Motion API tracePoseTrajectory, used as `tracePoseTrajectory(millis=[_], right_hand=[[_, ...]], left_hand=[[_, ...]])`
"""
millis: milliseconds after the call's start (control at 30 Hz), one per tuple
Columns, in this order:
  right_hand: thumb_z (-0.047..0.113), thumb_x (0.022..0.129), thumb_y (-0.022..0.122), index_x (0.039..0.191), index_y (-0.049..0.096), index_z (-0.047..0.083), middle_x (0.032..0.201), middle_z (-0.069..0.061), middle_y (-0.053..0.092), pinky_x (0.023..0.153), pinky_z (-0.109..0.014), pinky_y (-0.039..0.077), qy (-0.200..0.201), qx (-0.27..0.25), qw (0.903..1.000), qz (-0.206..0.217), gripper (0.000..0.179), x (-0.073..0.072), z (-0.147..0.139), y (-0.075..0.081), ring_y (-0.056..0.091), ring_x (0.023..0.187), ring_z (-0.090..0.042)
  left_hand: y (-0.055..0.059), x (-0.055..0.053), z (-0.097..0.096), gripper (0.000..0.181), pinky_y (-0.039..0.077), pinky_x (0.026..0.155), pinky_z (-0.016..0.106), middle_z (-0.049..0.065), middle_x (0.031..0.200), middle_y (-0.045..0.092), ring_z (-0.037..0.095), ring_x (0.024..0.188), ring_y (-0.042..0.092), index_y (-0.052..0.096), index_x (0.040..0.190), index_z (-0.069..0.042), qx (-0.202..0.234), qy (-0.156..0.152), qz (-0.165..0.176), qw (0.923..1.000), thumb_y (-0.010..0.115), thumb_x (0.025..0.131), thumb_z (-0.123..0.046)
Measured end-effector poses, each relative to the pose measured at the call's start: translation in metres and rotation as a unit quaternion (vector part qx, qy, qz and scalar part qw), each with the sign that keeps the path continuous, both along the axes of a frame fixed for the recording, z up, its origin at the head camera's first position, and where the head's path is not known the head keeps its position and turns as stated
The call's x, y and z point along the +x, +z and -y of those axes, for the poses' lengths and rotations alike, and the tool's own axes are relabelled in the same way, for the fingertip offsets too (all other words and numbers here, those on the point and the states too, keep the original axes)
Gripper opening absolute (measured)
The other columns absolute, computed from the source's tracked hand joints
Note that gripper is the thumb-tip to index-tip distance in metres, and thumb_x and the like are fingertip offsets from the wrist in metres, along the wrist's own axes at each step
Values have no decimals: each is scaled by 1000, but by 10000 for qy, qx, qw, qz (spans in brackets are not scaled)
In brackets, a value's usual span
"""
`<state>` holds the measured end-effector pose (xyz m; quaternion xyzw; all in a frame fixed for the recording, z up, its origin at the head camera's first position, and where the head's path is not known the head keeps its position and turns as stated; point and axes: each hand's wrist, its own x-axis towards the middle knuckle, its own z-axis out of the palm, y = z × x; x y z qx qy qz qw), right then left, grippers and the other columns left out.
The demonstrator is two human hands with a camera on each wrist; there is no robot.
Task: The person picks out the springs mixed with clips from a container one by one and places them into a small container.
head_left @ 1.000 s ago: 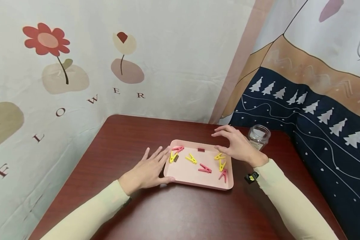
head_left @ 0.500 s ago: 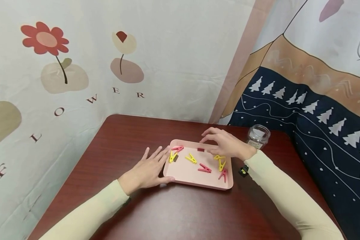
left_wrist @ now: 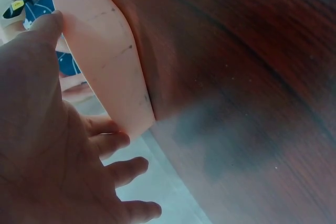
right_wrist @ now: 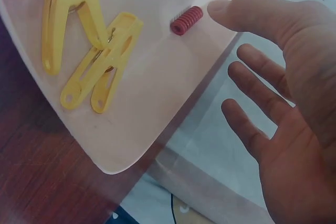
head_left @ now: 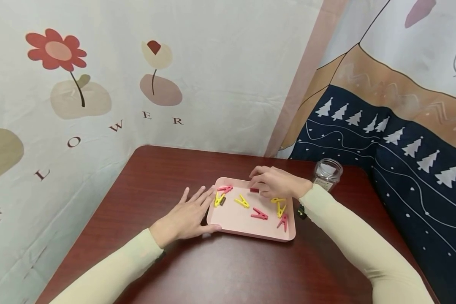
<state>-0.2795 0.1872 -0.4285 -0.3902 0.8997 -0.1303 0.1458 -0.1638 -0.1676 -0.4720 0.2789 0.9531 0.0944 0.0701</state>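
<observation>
My left hand (head_left: pixel 188 217) lies against the left side of a shallow pink tray (head_left: pixel 247 226), fingers spread and thumb at its near rim; the left wrist view shows the tray's outer wall (left_wrist: pixel 113 51) beside the palm. Over the far right part of the tray hovers my right hand (head_left: pixel 279 182), its fingers loosely bent and holding nothing. Just below its fingertips lies a dark red coil spring (right_wrist: pixel 187 20), with the thumb (right_wrist: pixel 220 11) close to it. Yellow clothespins (right_wrist: pixel 113 64) lie nearby, one overlapping another.
Inside the tray are also a pink clothespin (head_left: pixel 259 213), another yellow clothespin (head_left: pixel 242 201) and a dark brown spring (head_left: pixel 223 201) near the left wall. A glass jar (head_left: pixel 327 172) stands behind the right wrist. Printed cloth (head_left: pixel 220 84) hangs behind the brown table (head_left: pixel 167 164).
My right hand has moved left and inward over the tray, toward the red spring, and its fingers have drawn closer together. The left hand and the tray stay where they were.
</observation>
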Motion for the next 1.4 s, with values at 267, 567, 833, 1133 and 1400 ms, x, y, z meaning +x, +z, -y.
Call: tracePoseTrajectory(millis=[267,567,833,1133,1400], right_hand=[[14,103,89,145,83,26,157,-6,67,120,-53,62,366,224,9990,103,44,-11,2,-9,67,140,-28],[18,98,94,150,79,35,155,-1,66,120,-54,60,314,420,9979,369,56,-16,3,-14,65,136,-22],[17,105,86,146,80,36,145,4,68,117,-49,60,204,297,9982,478,45,-18,1,-22,66,128,-16],[21,101,90,142,81,35,143,8,68,117,-47,58,101,250,9979,586,44,-16,0,-22,62,133,-16],[18,104,89,141,83,32,144,2,71,116,-48,64,92,313,9988,371,41,-15,3,-21,69,127,-19]], left_hand=[[-2,-1,0,117,18,141,84,12,197,23,45,181,27,27,185,-6,-78,-7,60,10000,66,105,-82],[-3,-2,-1,117,19,141,84,11,197,23,45,181,28,27,186,-6,-65,7,1,10000,66,105,-82],[-1,-1,-2,117,18,141,84,12,197,23,46,181,28,27,186,-6,-106,5,7,9999,66,105,-82],[-2,0,-2,117,20,141,84,12,196,24,46,181,29,27,186,-6,-91,-7,-15,10000,66,105,-82],[-1,-1,-2,119,20,141,84,11,196,27,44,181,30,25,186,-6,-44,4,-80,10000,68,104,-82]])
